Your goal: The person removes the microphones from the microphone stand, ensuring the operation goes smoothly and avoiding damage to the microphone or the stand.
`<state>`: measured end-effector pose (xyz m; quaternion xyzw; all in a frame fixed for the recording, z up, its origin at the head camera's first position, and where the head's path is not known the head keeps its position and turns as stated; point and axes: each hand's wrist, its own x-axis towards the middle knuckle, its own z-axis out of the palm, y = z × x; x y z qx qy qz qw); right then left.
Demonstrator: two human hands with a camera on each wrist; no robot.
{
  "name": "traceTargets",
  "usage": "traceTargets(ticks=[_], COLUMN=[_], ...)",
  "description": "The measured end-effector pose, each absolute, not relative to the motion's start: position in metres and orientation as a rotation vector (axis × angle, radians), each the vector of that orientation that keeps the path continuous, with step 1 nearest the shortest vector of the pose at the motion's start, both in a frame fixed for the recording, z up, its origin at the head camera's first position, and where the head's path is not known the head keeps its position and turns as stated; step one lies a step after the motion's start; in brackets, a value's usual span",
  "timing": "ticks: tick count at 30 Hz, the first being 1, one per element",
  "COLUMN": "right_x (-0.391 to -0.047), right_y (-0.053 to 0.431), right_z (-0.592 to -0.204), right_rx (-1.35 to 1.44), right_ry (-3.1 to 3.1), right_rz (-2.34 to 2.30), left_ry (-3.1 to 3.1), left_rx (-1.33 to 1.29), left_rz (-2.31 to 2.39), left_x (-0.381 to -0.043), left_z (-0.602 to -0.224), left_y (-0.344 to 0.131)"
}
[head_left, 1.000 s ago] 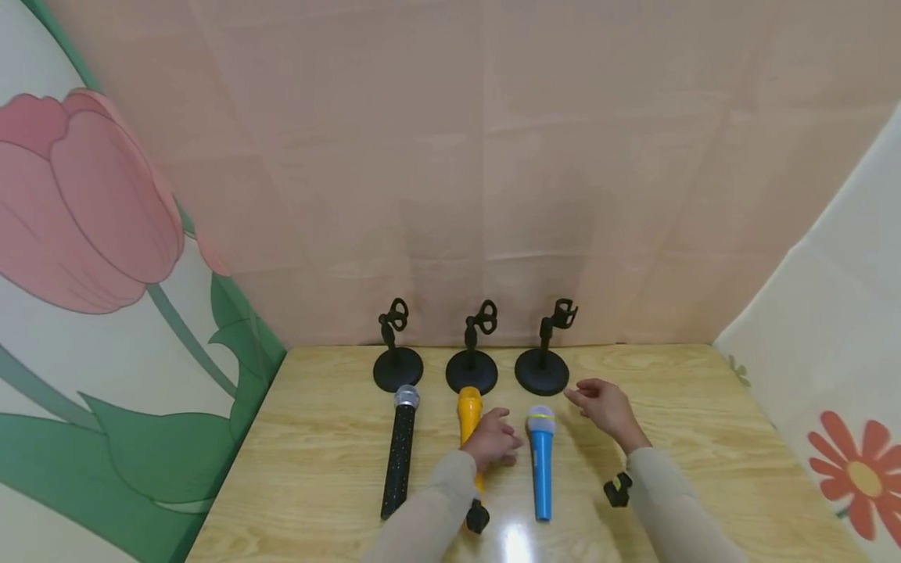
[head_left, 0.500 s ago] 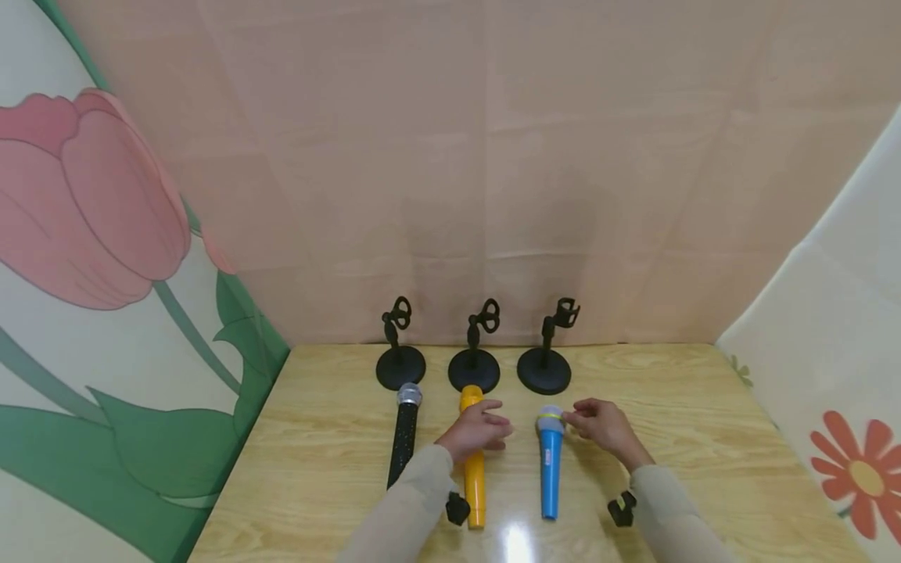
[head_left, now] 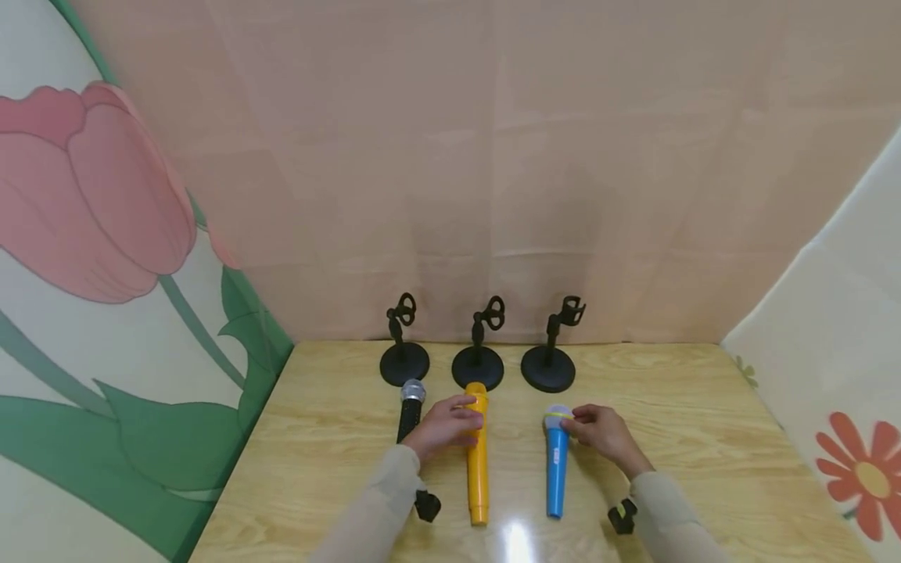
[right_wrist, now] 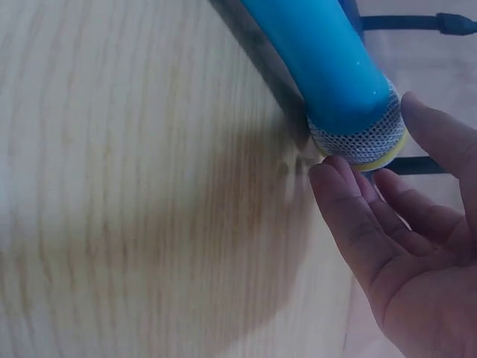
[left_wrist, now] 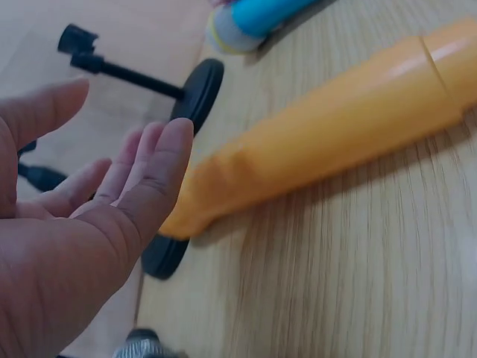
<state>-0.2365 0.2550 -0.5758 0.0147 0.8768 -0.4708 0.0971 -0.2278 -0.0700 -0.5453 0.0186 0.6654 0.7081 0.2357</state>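
Note:
A yellow-orange microphone [head_left: 478,469] lies lengthwise on the table. My left hand [head_left: 446,426] is at its head end, fingertips overlapping its upper part. In the left wrist view the fingers of that hand [left_wrist: 82,201] are extended, with the thumb apart. To the right lies a blue microphone [head_left: 557,473] with a pale mesh head. My right hand [head_left: 605,434] holds that head [right_wrist: 361,138] between thumb and fingertips, one on each side. A black microphone [head_left: 411,414] with a silver head is partly hidden behind my left hand and sleeve.
Three black microphone stands stand in a row at the table's back: the left stand [head_left: 404,363], the middle stand [head_left: 478,366] and the right stand [head_left: 548,367]. Behind them hangs a pink cloth [head_left: 450,172]. The wooden table [head_left: 690,422] has patterned sheets at both sides.
My left hand has moved left, from beyond the orange microphone to its near side. My right hand has come down to the blue microphone's head, which has shifted slightly right.

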Motion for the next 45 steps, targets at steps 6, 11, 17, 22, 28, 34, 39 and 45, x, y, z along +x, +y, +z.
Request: traceTargets(ticks=[6, 11, 17, 22, 28, 34, 39, 45], right_x=[-0.237, -0.237, -0.238, -0.242, -0.244, -0.244, -0.244, -0.243], right_y=[0.252, 0.246, 0.238, 0.234, 0.23, 0.228, 0.227, 0.228], right_z=[-0.577, -0.577, -0.576, -0.576, -0.573, -0.571, -0.572, -0.57], right_rx=[0.054, 0.059, -0.021, -0.082, -0.027, 0.012, -0.009, -0.037], right_ry=[2.596, 2.6, 2.619, 2.64, 2.629, 2.623, 2.632, 2.658], right_rz=[-1.387, -1.413, -1.463, -1.43, -1.356, -1.305, -1.317, -1.281], left_ry=[1.793, 1.803, 1.808, 1.795, 1.796, 1.789, 1.798, 1.796], left_rx=[0.053, 0.039, 0.02, -0.002, -0.009, -0.021, -0.017, -0.009], left_rz=[1.984, 2.004, 2.015, 2.024, 2.048, 2.065, 2.079, 2.078], left_x=[-0.222, -0.217, -0.215, -0.215, -0.214, -0.214, -0.214, -0.212], left_z=[-0.546, -0.547, -0.546, -0.545, -0.545, -0.547, -0.544, -0.543], left_y=[-0.089, -0.102, -0.117, -0.128, -0.138, -0.146, -0.151, -0.159])
